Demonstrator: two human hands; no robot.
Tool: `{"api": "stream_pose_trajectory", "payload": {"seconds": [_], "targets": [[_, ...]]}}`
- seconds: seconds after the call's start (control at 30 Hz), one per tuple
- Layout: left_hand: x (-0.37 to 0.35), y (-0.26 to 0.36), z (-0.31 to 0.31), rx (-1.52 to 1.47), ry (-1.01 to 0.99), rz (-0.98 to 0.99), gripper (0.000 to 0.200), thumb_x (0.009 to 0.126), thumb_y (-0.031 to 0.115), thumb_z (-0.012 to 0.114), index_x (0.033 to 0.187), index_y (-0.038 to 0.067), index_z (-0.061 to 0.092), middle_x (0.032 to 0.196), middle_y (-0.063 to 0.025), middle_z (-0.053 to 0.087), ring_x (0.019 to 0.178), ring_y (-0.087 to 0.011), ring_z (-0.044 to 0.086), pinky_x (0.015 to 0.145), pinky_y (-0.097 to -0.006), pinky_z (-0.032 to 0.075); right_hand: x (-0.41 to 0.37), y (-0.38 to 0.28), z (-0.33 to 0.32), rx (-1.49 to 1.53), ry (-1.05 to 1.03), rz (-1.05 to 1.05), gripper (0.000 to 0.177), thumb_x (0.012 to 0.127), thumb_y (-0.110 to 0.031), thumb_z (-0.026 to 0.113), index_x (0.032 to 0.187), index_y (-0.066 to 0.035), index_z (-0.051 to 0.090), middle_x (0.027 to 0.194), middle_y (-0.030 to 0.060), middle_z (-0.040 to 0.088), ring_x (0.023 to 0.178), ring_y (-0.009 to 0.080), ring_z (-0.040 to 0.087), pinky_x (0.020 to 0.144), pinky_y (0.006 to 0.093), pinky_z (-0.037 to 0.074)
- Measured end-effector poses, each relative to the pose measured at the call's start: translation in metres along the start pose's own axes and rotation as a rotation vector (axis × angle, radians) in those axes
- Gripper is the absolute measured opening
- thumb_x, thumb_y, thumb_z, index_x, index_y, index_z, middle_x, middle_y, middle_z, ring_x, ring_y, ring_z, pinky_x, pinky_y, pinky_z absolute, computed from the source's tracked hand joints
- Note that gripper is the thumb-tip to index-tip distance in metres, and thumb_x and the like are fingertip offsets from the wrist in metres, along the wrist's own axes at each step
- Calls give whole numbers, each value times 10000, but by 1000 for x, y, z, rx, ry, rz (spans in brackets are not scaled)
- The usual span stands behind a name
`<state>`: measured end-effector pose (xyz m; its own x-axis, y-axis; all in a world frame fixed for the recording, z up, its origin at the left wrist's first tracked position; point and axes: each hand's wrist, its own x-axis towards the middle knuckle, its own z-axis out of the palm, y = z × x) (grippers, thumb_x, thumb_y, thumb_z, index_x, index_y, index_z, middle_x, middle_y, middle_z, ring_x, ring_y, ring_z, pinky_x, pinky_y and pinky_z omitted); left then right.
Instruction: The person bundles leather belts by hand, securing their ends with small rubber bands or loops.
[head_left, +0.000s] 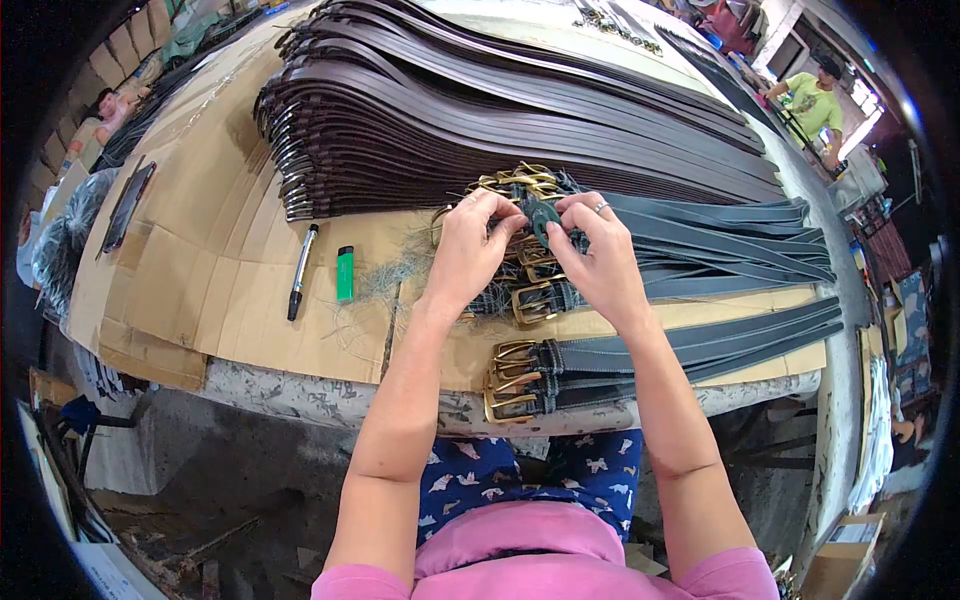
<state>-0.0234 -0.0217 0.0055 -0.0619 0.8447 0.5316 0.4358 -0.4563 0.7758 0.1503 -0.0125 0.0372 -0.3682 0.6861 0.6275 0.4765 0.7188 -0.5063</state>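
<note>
My left hand [475, 245] is closed in a pinch near the buckle end of a grey belt pile; whatever sits between its fingertips is too small to make out. Facing it, my right hand [603, 252], with a ring on one finger, grips a small dark green rounded piece [543, 219]. Both hands are just above grey belts [700, 235] with light stitched edges and gold buckles [533, 302]. Closer to my body, another bundle of grey belts [690, 350] lies with its gold buckles [510, 380] at the left.
A large stack of dark brown belts [480, 110] fills the table's far side. On the cardboard [250, 290] lie a marker [303, 270], a green lighter [345, 273] and loose thread clippings [400, 270]. Another person [812, 105] is at the far right.
</note>
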Motion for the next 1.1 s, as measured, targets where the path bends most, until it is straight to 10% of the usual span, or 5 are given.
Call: {"api": "stream_pose_trajectory", "payload": {"seconds": [0.57,1.1], "targets": [[-1,-3,6,9,30,21,115,867,71,646,908,-30,610,862,-136,625,805,-259,608,733,-357,473,-1,2,0,-15,-13,-1,180,829,-57,652,762,45,520,934,185,593,860,371,587,756,406,477],[31,10,-9,299,-192,382,130,808,23,656,925,39,710,905,-79,647,826,-252,655,728,-352,523,-12,6,-25,220,71,387,172,964,-121,566,935,48,581,735,69,564,671,94,478,615,264,425]]}}
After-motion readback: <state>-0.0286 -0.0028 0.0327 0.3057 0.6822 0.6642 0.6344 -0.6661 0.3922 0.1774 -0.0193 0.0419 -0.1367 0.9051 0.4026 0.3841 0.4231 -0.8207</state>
